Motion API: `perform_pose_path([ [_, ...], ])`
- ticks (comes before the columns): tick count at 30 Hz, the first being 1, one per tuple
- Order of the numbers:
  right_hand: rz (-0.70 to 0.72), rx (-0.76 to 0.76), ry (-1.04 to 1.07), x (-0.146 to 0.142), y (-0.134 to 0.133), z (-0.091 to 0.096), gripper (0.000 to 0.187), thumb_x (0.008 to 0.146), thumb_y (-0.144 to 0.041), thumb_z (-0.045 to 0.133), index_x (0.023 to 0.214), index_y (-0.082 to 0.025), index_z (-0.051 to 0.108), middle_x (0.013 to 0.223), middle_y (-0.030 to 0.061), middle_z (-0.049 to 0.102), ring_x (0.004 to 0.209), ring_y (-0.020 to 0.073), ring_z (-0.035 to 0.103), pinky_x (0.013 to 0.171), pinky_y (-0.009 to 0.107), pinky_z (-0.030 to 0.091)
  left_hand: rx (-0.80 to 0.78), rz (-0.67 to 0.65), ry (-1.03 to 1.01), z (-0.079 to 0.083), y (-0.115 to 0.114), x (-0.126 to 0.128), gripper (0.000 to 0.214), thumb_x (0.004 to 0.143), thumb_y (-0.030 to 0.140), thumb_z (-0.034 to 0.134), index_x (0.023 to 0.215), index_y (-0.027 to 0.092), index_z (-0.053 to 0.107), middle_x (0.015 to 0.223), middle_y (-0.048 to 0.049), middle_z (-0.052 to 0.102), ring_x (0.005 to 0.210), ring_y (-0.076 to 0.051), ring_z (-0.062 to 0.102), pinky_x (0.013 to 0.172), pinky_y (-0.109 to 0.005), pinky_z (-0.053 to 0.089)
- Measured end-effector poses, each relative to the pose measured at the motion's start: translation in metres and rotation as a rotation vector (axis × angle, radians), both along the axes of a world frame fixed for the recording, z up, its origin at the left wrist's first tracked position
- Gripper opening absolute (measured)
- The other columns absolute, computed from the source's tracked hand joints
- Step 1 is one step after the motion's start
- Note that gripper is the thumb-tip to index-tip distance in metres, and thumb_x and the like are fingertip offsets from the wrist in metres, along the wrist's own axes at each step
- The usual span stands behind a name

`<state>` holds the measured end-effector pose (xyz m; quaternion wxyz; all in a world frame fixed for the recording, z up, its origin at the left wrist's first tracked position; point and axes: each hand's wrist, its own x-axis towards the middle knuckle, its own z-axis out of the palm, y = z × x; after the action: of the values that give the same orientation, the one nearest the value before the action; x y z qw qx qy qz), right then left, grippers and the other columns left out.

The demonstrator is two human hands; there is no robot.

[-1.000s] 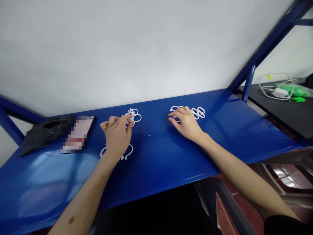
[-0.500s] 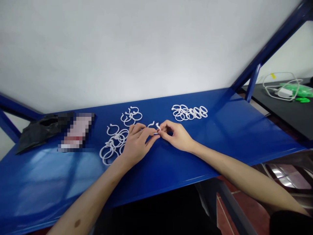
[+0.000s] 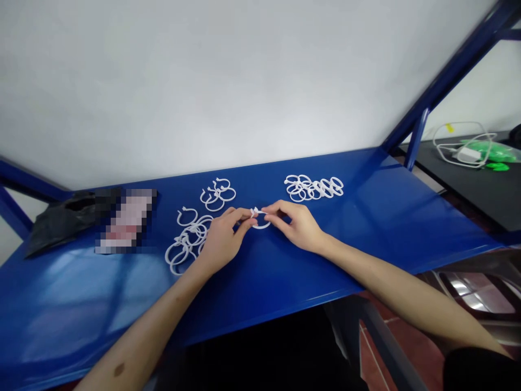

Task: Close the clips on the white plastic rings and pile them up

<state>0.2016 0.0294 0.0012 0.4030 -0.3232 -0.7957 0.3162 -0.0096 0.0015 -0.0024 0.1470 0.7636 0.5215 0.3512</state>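
Observation:
A white plastic ring (image 3: pixel 259 220) is pinched between both of my hands just above the blue shelf (image 3: pixel 366 228). My left hand (image 3: pixel 222 239) grips its left end with thumb and fingers closed. My right hand (image 3: pixel 293 224) pinches its right end. Its two ends meet at the top between my fingertips. Left of my left hand lies a loose heap of open white rings (image 3: pixel 187 239). A smaller cluster of open rings (image 3: pixel 217 194) sits farther back. A row of closed rings (image 3: pixel 313 187) lies behind my right hand.
A black bag (image 3: pixel 61 220) and a blurred flat object (image 3: pixel 126 220) lie at the shelf's left end. Blue frame posts (image 3: pixel 415 138) rise at the right. Beyond them a dark table carries a white cable (image 3: pixel 459 144) and something green (image 3: pixel 490 152).
My hands left the two back clusters and came together at the shelf's middle with one ring. Its open ends have since been pressed together.

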Motion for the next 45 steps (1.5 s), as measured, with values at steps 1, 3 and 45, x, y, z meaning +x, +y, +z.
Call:
perform_pose_path([
  [1, 0.007, 0.009, -0.009, 0.000, 0.000, 0.000, 0.010, 0.097, -0.026, 0.060, 0.102, -0.020, 0.066, 0.098, 0.0037, 0.074, 0.082, 0.0150, 0.068, 0.072, 0.027, 0.053, -0.029, -0.015, -0.013, 0.000, 0.000, 0.001, 0.015, 0.097, 0.032, 0.057, 0.093, 0.023, 0.069, 0.089, 0.0007, 0.072, 0.075, -0.015, 0.064, 0.071, -0.026, 0.049],
  [3, 0.032, 0.017, -0.024, 0.000, -0.001, 0.000, 0.009, 0.098, -0.025, 0.059, 0.097, -0.020, 0.067, 0.097, 0.0042, 0.073, 0.085, 0.0160, 0.069, 0.074, 0.028, 0.053, -0.056, -0.028, -0.016, -0.001, -0.001, 0.002, 0.018, 0.098, 0.032, 0.055, 0.090, 0.023, 0.067, 0.085, 0.0017, 0.070, 0.073, -0.014, 0.063, 0.069, -0.026, 0.047],
  [45, -0.468, 0.324, -0.356, 0.043, 0.042, 0.009, 0.011, 0.095, -0.027, 0.060, 0.094, -0.019, 0.068, 0.098, 0.0098, 0.067, 0.094, 0.0259, 0.057, 0.087, 0.044, 0.048, 0.245, 0.089, 0.483, -0.002, 0.011, -0.019, 0.020, 0.099, 0.026, 0.051, 0.102, 0.021, 0.070, 0.100, -0.0080, 0.071, 0.100, -0.027, 0.056, 0.089, -0.044, 0.045],
])
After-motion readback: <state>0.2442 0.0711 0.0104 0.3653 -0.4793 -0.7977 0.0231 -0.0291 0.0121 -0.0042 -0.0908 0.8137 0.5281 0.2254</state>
